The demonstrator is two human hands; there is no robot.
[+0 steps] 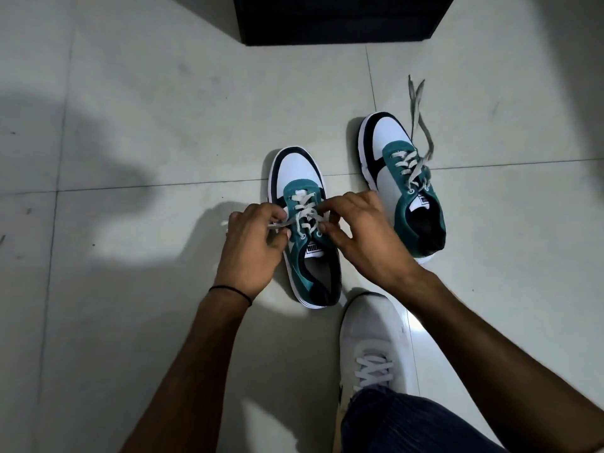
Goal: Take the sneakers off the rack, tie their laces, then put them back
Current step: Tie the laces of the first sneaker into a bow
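Two white, teal and black sneakers stand on the tiled floor, toes pointing away from me. The left sneaker (pixel 300 178) sits between my hands. My left hand (pixel 251 246) pinches one end of its white lace (pixel 305 212) at the left side, and my right hand (pixel 359 233) pinches the other end at the right side, over the upper eyelets. The right sneaker (pixel 392 148) stands apart, farther right, and its grey laces (pixel 420 119) trail loose over the toe and onto the floor.
A black rack or cabinet base (pixel 340 19) stands at the top centre. My own white shoe (pixel 372 341) and dark trouser leg (pixel 408 423) are at the bottom right, just behind the left sneaker. Pale floor tiles (pixel 147 142) spread all around.
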